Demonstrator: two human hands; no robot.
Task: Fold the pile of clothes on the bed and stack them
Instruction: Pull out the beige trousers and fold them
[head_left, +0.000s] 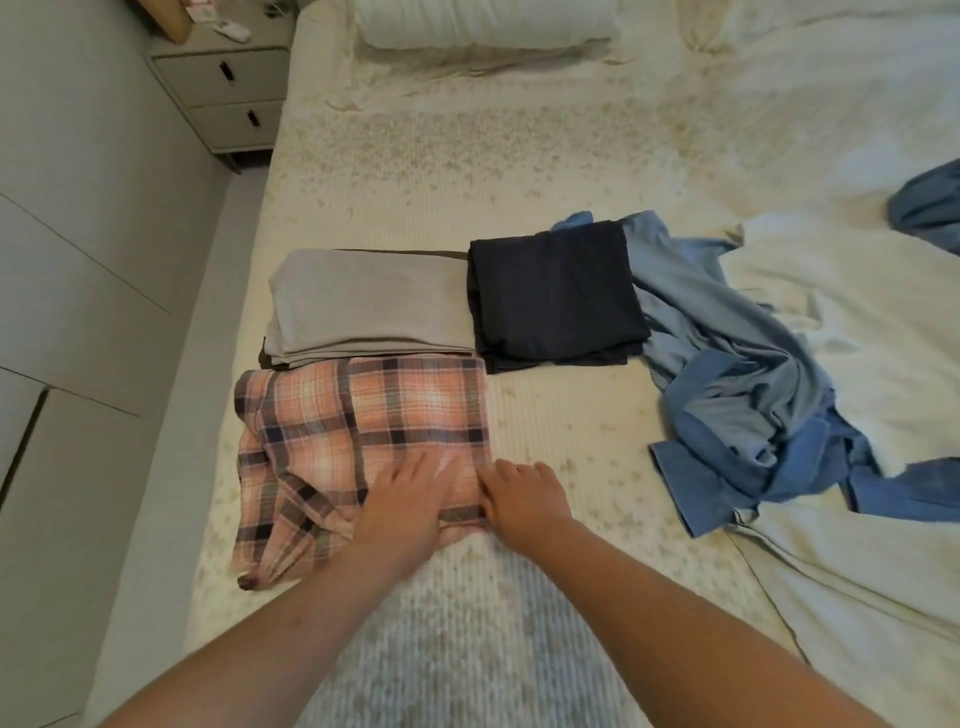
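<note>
- Step in hand: the pink plaid shirt (363, 431), partly folded, is being flattened at the near left of the bed (545, 171); its left portion is seen rumpled, with a loose flap trailing towards the bed's edge.
- Left hand (402, 506): laid palm-down on the shirt's near right part, fingers (415, 467) straight and spread; nothing is gripped.
- Right hand (522, 496): set at the shirt's right edge, fingers slightly bent against the cloth; whether the hem is pinched cannot be told.
- Arms: both forearms are extended forward from the near edge, converging on the shirt.
- Folded items: a grey garment (363, 306) touching the shirt's far edge; a navy garment (556, 293) just beside it.
- Unfolded: crumpled blue clothes (737, 384) to the right.
- Next move, as judged: the loose left flap is to be tucked in, the fold completed, and the shirt stacked.
</note>
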